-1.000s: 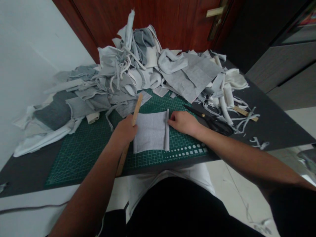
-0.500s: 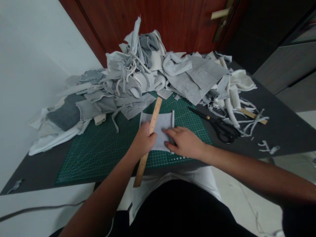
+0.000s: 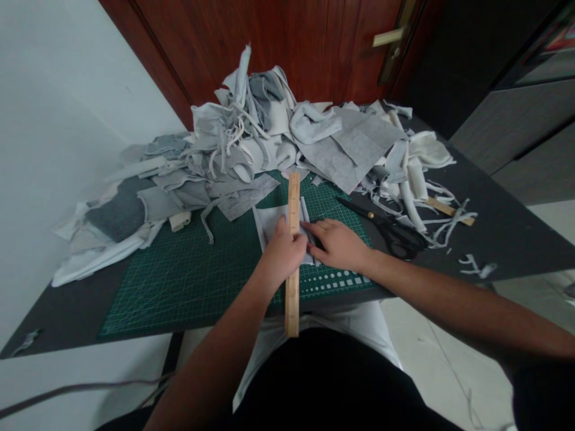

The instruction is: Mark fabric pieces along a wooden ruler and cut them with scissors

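The left hand (image 3: 286, 251) is closed around a wooden ruler (image 3: 292, 305), thumb and fingers wrapped about its middle; the ruler runs nearly straight away from the body, its far end over the green cutting mat (image 3: 188, 257), its near end jutting past the front edge of the dark bench (image 3: 503, 221); beneath the ruler lies a small piece of grey cloth (image 3: 268, 220), on the mat near its right-hand side, partly hidden by the ruler and both hands; the right hand (image 3: 339, 244) is palm down at the cloth's right edge, just beside the ruler, with a gap between thumb and forefinger and the fingertips at the narrow fold or roll along that edge; whether it pinches the cloth or merely presses on it, I cannot tell; to the right of that hand lie black scissors (image 3: 398, 235), blades pointing away and to the left, partly over the mat, handles on the bench; behind everything a long heap of grey and white fabric scraps (image 3: 265, 152) spreads across the far side of the bench, highest left of centre; a second wooden strip (image 3: 450, 211) pokes out among thin offcuts at the right; beyond the heap stands a reddish-brown door (image 3: 278, 36) with a brass-coloured handle (image 3: 387, 38).
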